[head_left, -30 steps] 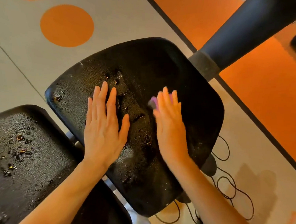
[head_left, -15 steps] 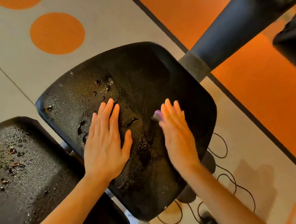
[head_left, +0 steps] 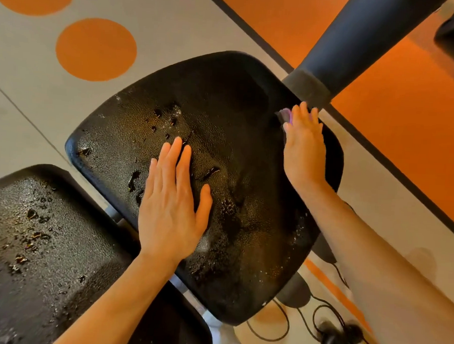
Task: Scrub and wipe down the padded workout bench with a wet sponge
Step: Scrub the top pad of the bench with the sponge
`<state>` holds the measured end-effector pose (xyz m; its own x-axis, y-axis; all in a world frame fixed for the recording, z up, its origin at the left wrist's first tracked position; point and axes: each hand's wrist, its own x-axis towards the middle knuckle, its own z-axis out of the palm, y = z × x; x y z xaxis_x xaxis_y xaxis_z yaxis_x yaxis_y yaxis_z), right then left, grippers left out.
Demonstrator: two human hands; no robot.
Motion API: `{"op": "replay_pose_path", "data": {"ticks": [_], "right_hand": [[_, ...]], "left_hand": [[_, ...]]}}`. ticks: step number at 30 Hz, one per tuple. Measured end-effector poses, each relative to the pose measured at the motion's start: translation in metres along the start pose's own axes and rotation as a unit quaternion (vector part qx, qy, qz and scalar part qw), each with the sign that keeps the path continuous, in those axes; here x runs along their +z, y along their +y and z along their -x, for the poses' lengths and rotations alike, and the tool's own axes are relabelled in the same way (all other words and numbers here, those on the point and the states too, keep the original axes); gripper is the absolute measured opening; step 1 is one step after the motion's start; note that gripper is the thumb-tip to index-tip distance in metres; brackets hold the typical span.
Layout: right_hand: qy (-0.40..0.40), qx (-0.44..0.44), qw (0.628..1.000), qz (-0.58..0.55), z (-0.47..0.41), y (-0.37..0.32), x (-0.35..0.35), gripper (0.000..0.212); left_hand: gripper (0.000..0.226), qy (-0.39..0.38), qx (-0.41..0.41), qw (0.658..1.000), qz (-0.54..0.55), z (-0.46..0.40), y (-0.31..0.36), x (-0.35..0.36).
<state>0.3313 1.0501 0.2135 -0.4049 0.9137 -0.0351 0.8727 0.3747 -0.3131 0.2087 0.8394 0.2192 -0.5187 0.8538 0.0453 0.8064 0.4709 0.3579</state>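
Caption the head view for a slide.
Left hand braces wet black seat pad; right hand presses purple sponge at its edge.

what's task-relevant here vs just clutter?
In the job:
seat pad, wet
purple sponge under the right hand
left hand, flat on the pad
second wet pad

Lying about:
black cables on the floor
padded post

Your left hand [head_left: 170, 205] lies flat mid-pad [head_left: 224, 98]; your right hand [head_left: 304, 149] presses the purple sponge [head_left: 285, 115] at the pad's far right edge.
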Motion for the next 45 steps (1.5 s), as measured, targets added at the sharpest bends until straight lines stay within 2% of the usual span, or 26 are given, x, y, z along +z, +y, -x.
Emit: {"op": "replay_pose_path", "data": {"ticks": [2,5,7,11,13,16,18,20,22,24,27,29,30,33,35,37,38,40,41,45], "right_hand": [[0.01,0.023,1.0,0.0,0.038,-0.015,0.006,0.046],[-0.023,-0.094,0.995,0.017,0.128,-0.026,-0.002,0.047],[-0.043,-0.147,0.987,0.036,0.116,-0.008,-0.007,0.046],[-0.011,-0.021,0.999,0.023,0.036,-0.002,-0.01,0.045],[0.018,0.023,0.999,0.016,0.065,-0.022,-0.001,0.044],[-0.025,-0.073,0.997,-0.013,0.151,-0.041,0.0,0.046],[-0.049,-0.144,0.988,0.008,0.143,-0.023,-0.004,0.046],[-0.037,-0.103,0.994,0.031,0.093,-0.008,-0.006,0.043],[0.0,-0.018,0.999,0.04,0.057,-0.004,-0.006,0.042],[0.024,0.032,0.999,0.025,0.081,-0.019,0.002,0.043],[-0.009,-0.048,0.999,-0.004,0.163,-0.035,-0.003,0.044],[-0.042,-0.126,0.991,0.008,0.157,-0.02,-0.01,0.045],[-0.045,-0.125,0.991,0.016,0.134,-0.011,-0.012,0.045],[-0.017,-0.016,0.998,0.055,0.063,0.006,-0.011,0.044],[0.016,0.036,0.997,0.06,0.08,-0.01,0.0,0.044],[0.019,-0.022,0.999,0.04,0.138,-0.03,0.005,0.045],[-0.005,-0.067,0.998,0.017,0.163,-0.033,0.004,0.044],[-0.051,-0.148,0.987,0.021,0.161,-0.014,-0.002,0.044],[-0.046,-0.151,0.987,0.028,0.139,0.0,-0.005,0.043],[-0.008,0.009,1.0,0.025,0.057,0.025,-0.012,0.044]], "left_hand": [[0.066,0.003,0.004,1.0,-0.003,-0.001,0.001,0.0],[0.066,0.001,0.001,1.0,-0.002,0.0,-0.001,-0.001],[0.066,-0.006,0.002,1.0,-0.007,-0.001,0.0,0.0],[0.066,-0.012,0.013,1.0,0.0,-0.002,-0.004,-0.001],[0.065,-0.019,0.027,0.999,0.017,0.005,-0.001,-0.003],[0.065,-0.031,0.022,0.999,0.025,0.023,0.012,0.0],[0.065,-0.028,0.013,0.999,0.012,0.027,0.015,0.004],[0.065,-0.028,0.014,1.0,0.004,0.027,0.015,0.006],[0.065,-0.022,0.018,1.0,0.003,0.026,0.014,0.005],[0.065,-0.02,0.022,1.0,0.005,0.026,0.015,0.006],[0.065,-0.019,0.025,1.0,0.001,0.027,0.014,0.006],[0.064,-0.016,0.027,1.0,0.001,0.028,0.014,0.007],[0.064,-0.015,0.027,1.0,0.001,0.028,0.014,0.007],[0.064,-0.014,0.025,1.0,0.002,0.028,0.014,0.008],[0.064,-0.011,0.027,1.0,0.009,0.027,0.014,0.009],[0.063,-0.011,0.026,0.999,0.016,0.027,0.014,0.008],[0.063,-0.012,0.023,0.999,0.019,0.027,0.014,0.008],[0.064,-0.014,0.016,1.0,0.019,0.026,0.014,0.007],[0.064,-0.015,0.015,1.0,0.019,0.027,0.014,0.007],[0.063,-0.011,0.016,1.0,0.016,0.027,0.013,0.006]]}}
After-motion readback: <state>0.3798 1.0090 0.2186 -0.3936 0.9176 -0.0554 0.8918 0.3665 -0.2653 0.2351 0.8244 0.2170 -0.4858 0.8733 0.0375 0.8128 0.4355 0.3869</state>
